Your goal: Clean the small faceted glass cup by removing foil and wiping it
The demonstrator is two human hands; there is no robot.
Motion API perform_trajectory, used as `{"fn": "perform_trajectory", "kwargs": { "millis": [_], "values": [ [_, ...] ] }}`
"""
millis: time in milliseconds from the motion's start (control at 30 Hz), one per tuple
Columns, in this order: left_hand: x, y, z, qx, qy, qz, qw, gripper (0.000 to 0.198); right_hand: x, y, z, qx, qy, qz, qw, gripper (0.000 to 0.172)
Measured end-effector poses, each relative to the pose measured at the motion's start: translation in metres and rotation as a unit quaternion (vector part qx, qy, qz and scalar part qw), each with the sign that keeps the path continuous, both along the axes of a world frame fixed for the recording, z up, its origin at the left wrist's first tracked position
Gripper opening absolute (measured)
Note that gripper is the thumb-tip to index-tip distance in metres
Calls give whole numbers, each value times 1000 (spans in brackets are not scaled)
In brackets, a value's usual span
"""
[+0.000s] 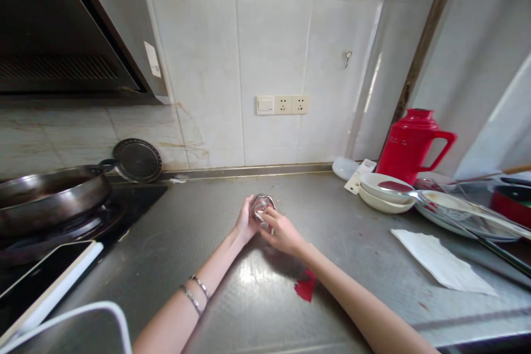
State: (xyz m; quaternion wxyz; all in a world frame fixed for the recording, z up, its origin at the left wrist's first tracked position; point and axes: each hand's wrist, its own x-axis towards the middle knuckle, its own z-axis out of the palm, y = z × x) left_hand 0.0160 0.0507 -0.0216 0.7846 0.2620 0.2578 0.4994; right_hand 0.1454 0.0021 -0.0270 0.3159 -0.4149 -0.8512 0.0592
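Both my hands meet at the middle of a steel counter (199,243). My left hand (245,225) is wrapped round the side of a small clear glass (261,204), which is tilted toward me. My right hand (282,230) is closed too, its fingers pressed against the glass's rim and front. Two thin bracelets (194,292) sit on my left wrist. A small red scrap (306,286) lies on the counter under my right forearm.
A dark wok (50,196) sits on the stove at left, with a round lid (138,160) leaning on the wall. Stacked bowls and plates (385,191), a red thermos jug (410,144) and a white paper sheet (442,263) are at right. A tablet (45,276) lies at lower left.
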Motion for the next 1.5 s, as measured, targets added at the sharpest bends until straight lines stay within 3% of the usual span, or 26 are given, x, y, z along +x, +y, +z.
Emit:
{"fn": "perform_trajectory", "kwargs": {
  "millis": [133, 300, 467, 600, 700, 800, 1033, 1167, 1333, 1433, 1500],
  "values": [
    [3, -3, -3, 32, -47, -12, 998, 40, -9, 3, -8, 5, -1, -71, 997, 22],
    [1, -1, -2, 63, -74, -64, 993, 42, 7, 3, 5, 19, -115, -107, 987, 25],
    [-14, 11, -3, 49, -52, -123, 990, 55, 37, 3, 25, 42, -247, -56, 966, 38],
    [-21, 18, -7, -9, 20, -140, 990, 60, 41, 0, 32, 57, -299, -17, 952, 48],
    [-20, 19, -9, -28, 64, -163, 984, 61, 35, -3, 32, 61, -318, 11, 946, 40],
    [-18, 17, -8, -8, 85, -137, 987, 55, 31, -3, 32, 65, -319, 19, 945, 32],
    [-12, 13, -5, 27, 74, -41, 996, 29, 28, -1, 22, 56, -237, -4, 970, 33],
    [-8, 7, -1, 32, -5, 11, 999, 27, 7, -3, 4, 23, -48, -6, 999, 32],
    [0, -1, 2, 43, -50, 49, 997, 28, -22, -6, -12, 15, 158, -10, 987, 28],
    [5, -3, 1, 48, -56, 60, 995, 28, -26, -7, -14, 38, 171, -30, 984, 20],
    [8, -4, 0, 59, -58, 57, 995, 29, -23, -6, -12, 41, 124, -48, 990, 19]
  ]
}}
